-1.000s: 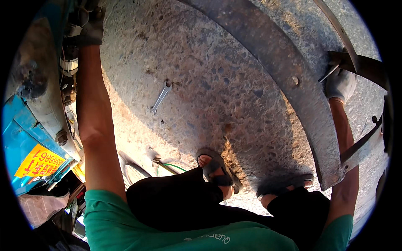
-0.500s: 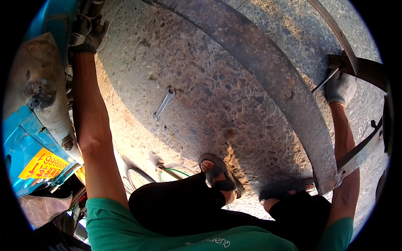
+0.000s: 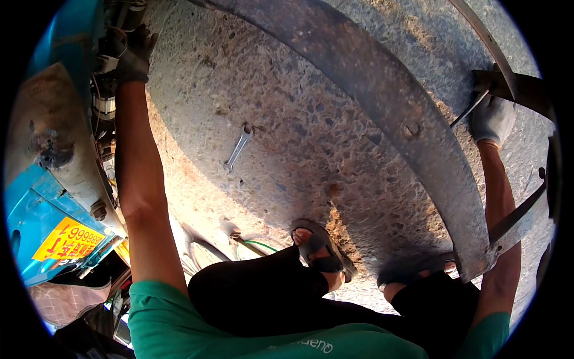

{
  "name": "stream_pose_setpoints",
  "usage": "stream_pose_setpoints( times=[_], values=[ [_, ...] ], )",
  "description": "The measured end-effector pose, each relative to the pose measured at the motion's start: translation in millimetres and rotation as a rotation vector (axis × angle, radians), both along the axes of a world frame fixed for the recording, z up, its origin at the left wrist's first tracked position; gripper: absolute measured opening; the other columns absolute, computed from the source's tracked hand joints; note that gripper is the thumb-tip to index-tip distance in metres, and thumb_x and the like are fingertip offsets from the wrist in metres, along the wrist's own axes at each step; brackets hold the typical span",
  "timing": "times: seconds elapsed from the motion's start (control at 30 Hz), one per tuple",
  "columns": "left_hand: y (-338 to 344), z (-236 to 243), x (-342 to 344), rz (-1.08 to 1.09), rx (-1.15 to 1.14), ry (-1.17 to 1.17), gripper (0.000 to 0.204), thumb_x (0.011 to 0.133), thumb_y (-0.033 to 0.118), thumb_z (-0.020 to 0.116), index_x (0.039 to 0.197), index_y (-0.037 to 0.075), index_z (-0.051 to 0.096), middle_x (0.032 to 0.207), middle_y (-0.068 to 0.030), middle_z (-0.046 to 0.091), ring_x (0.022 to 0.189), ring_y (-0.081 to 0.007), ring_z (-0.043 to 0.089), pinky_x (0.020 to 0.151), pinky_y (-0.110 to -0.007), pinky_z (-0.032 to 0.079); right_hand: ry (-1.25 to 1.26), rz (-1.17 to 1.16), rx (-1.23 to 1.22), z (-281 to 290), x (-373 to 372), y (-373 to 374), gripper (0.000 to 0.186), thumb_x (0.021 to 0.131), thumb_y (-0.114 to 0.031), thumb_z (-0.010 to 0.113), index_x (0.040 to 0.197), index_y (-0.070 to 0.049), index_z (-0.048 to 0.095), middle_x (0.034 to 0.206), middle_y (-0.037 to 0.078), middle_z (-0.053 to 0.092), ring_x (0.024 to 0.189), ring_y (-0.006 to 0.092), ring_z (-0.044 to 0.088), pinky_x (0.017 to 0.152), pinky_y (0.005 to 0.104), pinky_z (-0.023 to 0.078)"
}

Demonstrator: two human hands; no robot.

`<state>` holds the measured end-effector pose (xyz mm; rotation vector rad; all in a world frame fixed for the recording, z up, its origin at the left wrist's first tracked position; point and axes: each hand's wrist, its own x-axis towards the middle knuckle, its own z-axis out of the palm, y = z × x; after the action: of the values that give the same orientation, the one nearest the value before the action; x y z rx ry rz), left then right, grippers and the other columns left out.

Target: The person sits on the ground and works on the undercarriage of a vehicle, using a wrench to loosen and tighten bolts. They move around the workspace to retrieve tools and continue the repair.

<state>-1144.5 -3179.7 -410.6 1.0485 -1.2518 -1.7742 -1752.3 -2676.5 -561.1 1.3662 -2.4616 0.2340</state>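
Note:
At the upper left, my left hand, in a dark glove, is up against the vehicle's mechanical parts. Its visible fingers are bent and apart, in deep shade, and I make out nothing between them. Far to the right, my right hand wears a light grey glove and reaches in beside a dark metal bracket, which hides its fingers. Close to that hand, a thin metal rod slants down and left from the bracket; whether the hand grips it is hidden. Between my arms, an open-ended wrench lies on the ground.
A wide, curved rusty metal band arches between me and the right-hand area. Blue vehicle body panels and a thick, worn metal beam stand close on the left. Hoses lie near my sandalled foot on the rough concrete.
The whole view has shifted slightly, so the wrench and metal band appear a little further right. My left hand sits slightly lower against the vehicle parts; my right hand stays by the bracket.

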Motion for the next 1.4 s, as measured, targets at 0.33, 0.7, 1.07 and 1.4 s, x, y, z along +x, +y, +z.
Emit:
stream_pose_setpoints(
  times=[0.33, 0.7, 1.07, 1.4],
  values=[
    [-31, 27, 19, -0.128, 0.277, -0.078, 0.045, 0.083, 0.039, 0.081, 0.118, 0.017, 0.065, 0.104, -0.005, 0.073, 0.093, -0.0234, 0.068, 0.101, -0.055, 0.051, -0.007, -0.002, 0.001, -7, -6, 3, 0.02, 0.089, -0.023, 0.059, 0.093, -0.005, 0.068, 0.099, 0.02, 0.067, 0.099, 0.0402, 0.062, 0.086, 0.0515, 0.048],
    [-41, -4, 35, 0.085, -0.077, 0.028, 0.046, 0.085, 0.045, 0.078, 0.12, 0.017, 0.065, 0.111, -0.0049, 0.072, 0.094, -0.0223, 0.066, 0.095, -0.054, 0.054, -0.052, -0.006, -0.012, -7, -1, -6, 0.02, 0.088, -0.022, 0.057, 0.096, -0.008, 0.069, 0.101, 0.02, 0.067, 0.098, 0.0416, 0.061, 0.083, 0.0531, 0.048],
    [69, -27, -56, 0.268, -0.196, -0.13, 0.06, 0.096, 0.06, 0.055, 0.119, 0.005, 0.063, 0.108, -0.0116, 0.07, 0.096, -0.0263, 0.067, 0.085, -0.048, 0.057, -0.011, -0.049, 0.048, 2, 1, 0, 0.024, 0.088, -0.023, 0.059, 0.103, -0.006, 0.068, 0.105, 0.023, 0.066, 0.102, 0.0431, 0.06, 0.085, 0.0527, 0.048],
    [291, -46, -65, -0.319, 0.24, -0.59, 0.031, 0.105, 0.024, 0.052, 0.118, -0.003, 0.062, 0.103, -0.012, 0.071, 0.09, -0.0188, 0.071, 0.081, -0.032, 0.057, -0.052, 0.042, 0.128, 13, -7, -2, 0.023, 0.088, -0.023, 0.058, 0.102, -0.007, 0.067, 0.105, 0.022, 0.065, 0.104, 0.0431, 0.058, 0.089, 0.0527, 0.046]
  ],
)
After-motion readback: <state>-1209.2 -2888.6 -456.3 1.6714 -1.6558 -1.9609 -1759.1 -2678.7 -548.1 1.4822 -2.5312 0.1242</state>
